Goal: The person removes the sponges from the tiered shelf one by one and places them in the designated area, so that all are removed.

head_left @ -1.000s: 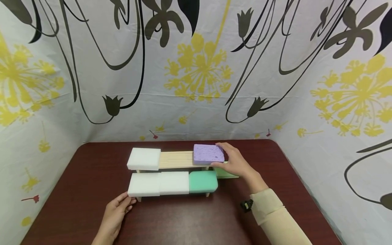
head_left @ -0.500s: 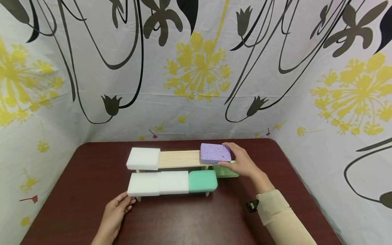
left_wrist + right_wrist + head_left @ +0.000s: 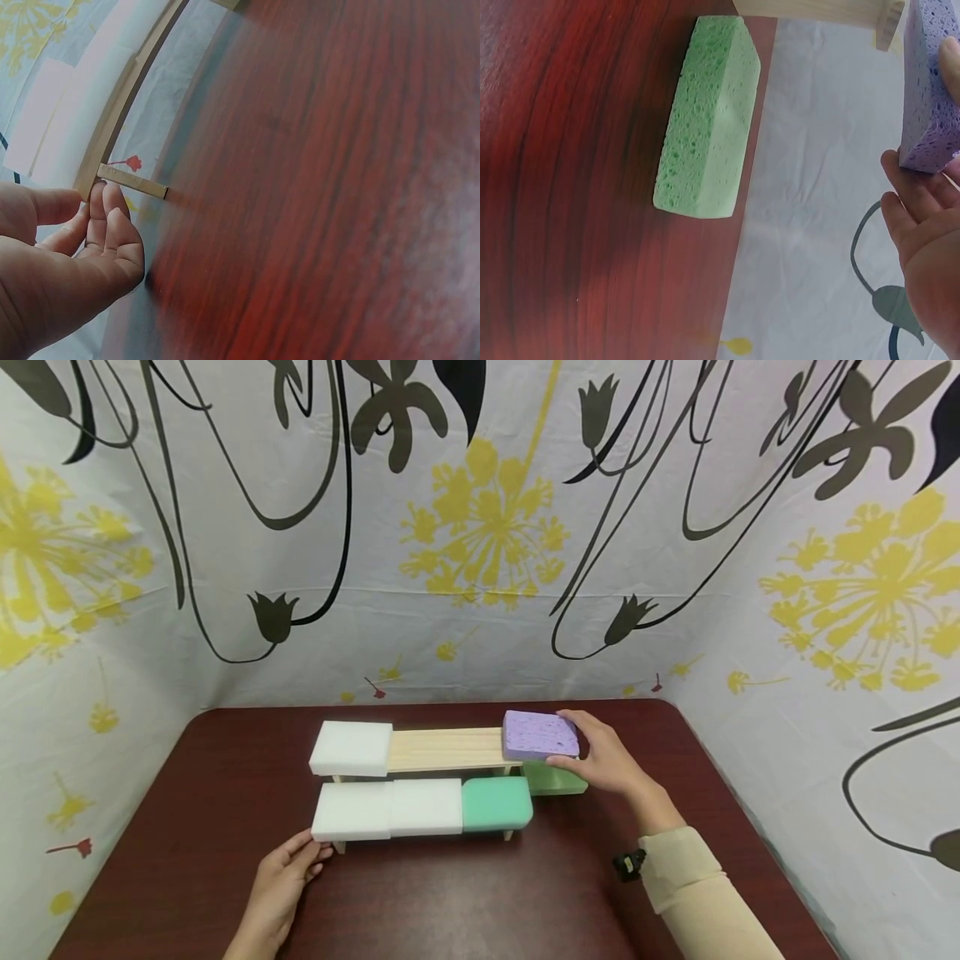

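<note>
My right hand (image 3: 611, 760) grips a purple sponge (image 3: 540, 735) by its right side, at the right end of the rear wooden stand (image 3: 446, 750). The right wrist view shows thumb and fingers round that sponge (image 3: 928, 90). On the table below lies a light green sponge (image 3: 705, 120), partly hidden behind the front row in the head view. My left hand (image 3: 281, 877) pinches the left end of the front wooden stand (image 3: 120, 112), beside its leg (image 3: 135, 181). Two white sponge blocks (image 3: 427, 807) and a teal sponge (image 3: 497, 804) cover the front stand.
A white block (image 3: 352, 748) sits on the left end of the rear stand. Both stands rest on a dark red wooden table (image 3: 450, 902). White cloth walls (image 3: 487, 652) with a flower print rise behind the table and at its sides.
My right hand has moved to the right with the purple sponge, and more of the rear stand's bare wood shows. The left hand keeps its place on the front stand.
</note>
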Tool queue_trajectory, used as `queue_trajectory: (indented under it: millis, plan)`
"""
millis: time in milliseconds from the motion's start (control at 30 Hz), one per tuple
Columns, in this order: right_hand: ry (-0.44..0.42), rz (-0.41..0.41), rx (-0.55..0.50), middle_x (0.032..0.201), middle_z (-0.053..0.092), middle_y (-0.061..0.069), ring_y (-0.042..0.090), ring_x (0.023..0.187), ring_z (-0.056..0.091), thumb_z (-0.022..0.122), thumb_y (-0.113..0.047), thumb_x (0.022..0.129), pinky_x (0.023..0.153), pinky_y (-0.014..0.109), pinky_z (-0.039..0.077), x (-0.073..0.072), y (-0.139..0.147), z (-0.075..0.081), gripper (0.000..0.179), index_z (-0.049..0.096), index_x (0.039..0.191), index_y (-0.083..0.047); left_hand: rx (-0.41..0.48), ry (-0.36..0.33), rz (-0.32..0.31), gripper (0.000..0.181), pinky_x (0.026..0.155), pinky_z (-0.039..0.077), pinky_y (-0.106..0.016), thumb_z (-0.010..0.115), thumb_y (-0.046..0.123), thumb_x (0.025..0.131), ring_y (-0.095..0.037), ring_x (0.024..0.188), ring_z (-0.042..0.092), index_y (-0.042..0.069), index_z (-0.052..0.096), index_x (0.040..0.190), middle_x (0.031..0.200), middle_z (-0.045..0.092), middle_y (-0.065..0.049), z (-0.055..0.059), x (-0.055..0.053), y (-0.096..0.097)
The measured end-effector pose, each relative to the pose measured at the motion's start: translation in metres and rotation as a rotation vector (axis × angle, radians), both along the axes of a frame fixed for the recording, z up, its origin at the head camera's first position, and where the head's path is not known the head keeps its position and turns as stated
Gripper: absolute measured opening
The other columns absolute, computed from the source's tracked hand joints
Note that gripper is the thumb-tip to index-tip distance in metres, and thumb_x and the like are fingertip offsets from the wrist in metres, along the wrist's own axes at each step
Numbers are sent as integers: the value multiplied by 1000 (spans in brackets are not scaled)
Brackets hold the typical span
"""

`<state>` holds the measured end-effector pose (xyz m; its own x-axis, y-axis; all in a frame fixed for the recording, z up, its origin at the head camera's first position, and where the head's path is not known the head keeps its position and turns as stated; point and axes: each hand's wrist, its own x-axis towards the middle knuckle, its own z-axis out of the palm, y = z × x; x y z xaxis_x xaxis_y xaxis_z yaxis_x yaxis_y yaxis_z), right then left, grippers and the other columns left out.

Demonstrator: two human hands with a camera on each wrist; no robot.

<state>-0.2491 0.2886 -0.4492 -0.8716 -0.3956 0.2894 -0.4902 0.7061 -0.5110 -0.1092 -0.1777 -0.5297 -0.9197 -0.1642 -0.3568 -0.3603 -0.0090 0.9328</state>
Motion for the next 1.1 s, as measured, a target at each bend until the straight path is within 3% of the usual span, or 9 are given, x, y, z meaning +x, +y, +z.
queue_trajectory:
  millis: [1100]
  plan:
    - [18, -10, 37, 135, 57, 22, 35, 119, 56, 88, -20, 80, 98, 54, 45, 3, 42, -9, 77, 50, 140, 7, -1, 12, -2, 45, 78, 53, -19, 47, 5, 106, 0, 90, 62, -14, 40, 146, 111, 68, -7, 1, 1, -1]
